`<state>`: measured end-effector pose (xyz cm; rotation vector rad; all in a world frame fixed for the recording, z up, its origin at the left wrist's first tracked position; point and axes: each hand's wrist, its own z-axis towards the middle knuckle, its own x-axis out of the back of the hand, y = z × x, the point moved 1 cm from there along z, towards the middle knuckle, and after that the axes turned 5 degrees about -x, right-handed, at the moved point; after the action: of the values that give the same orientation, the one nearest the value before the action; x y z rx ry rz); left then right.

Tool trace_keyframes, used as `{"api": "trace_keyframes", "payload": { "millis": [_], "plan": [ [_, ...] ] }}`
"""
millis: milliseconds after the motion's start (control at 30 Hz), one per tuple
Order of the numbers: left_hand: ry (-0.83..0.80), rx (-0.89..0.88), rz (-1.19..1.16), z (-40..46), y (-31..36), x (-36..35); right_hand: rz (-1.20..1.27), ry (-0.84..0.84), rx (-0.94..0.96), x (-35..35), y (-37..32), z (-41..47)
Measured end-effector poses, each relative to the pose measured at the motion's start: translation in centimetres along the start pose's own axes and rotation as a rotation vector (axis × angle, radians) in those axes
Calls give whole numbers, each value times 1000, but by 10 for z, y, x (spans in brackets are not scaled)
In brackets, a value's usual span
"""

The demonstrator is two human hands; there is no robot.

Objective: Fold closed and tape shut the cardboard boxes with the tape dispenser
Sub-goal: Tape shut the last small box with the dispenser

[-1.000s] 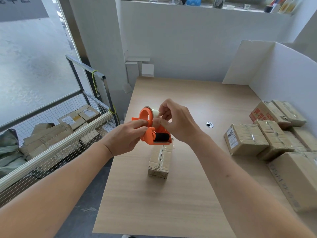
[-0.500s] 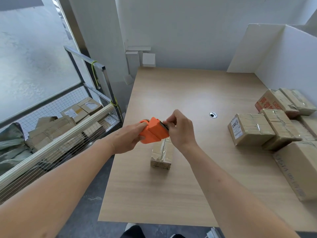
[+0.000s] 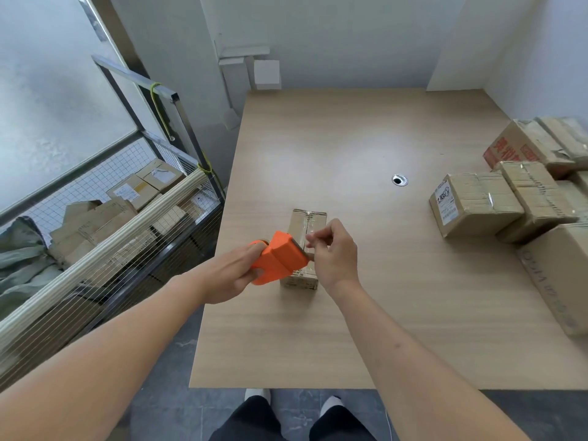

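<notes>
Left hand [image 3: 234, 275] grips orange plastic tape dispenser [image 3: 280, 261] above small brown cardboard box [image 3: 304, 246] standing mid-left on the light wooden table [image 3: 366, 313]. Right hand [image 3: 332, 253] pinches at the dispenser's blade end, probably the clear tape end; too faint to confirm.

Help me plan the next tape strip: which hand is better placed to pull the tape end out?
Right. The right hand already pinches at the tape dispenser's blade end above the small box, while the left hand grips the dispenser body.
</notes>
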<state>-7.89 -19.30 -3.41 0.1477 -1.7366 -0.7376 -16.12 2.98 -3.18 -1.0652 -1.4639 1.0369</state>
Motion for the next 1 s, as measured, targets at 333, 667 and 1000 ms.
{"api": "trace_keyframes", "payload": {
  "millis": [333,667,1000],
  "plan": [
    [45,22,43,-9,-11,2,91,42,-78,-4,9,9],
    [46,87,-7,-18,-25,-9,155,122,-295,16,47,24],
    [29,115,-49,0,-66,-19,21,141,-464,8,118,-5]
  ]
}}
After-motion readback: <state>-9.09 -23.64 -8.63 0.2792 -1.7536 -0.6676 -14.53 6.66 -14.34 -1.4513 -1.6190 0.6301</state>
